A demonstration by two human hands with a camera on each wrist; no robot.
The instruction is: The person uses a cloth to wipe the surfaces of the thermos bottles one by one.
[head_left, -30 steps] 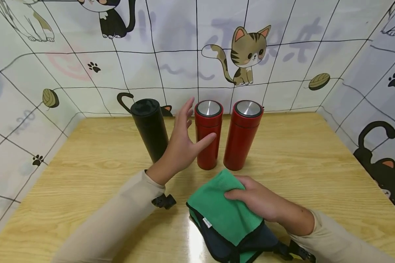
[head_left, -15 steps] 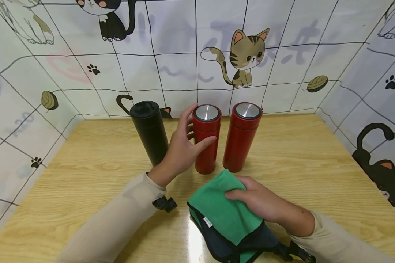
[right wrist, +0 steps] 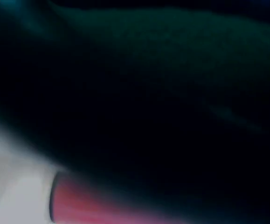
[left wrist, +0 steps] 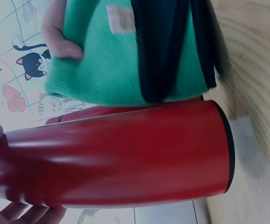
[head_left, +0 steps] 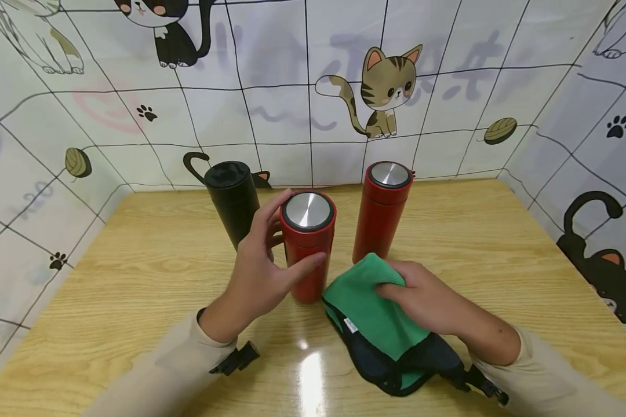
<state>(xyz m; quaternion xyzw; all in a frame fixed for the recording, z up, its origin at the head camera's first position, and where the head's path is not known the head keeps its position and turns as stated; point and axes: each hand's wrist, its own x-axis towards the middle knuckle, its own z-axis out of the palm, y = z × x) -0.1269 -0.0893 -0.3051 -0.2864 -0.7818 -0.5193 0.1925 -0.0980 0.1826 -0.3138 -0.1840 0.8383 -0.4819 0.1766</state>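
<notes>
We see the left hand (head_left: 258,272) with its grip curled round the upper part of a red bottle (head_left: 310,240), its thumb along the near side. This bottle is mid-scene, nearer than the other two; we cannot tell whether its base meets the tabletop (head_left: 501,260). Just to the right, the right hand (head_left: 425,295) pinches a folded green cloth (head_left: 378,313) with dark edging and a white tag. Farther off we find a second red bottle (head_left: 381,214) on the right and a black bottle (head_left: 232,200) on the left, before a cat-patterned backdrop (head_left: 287,116).
</notes>
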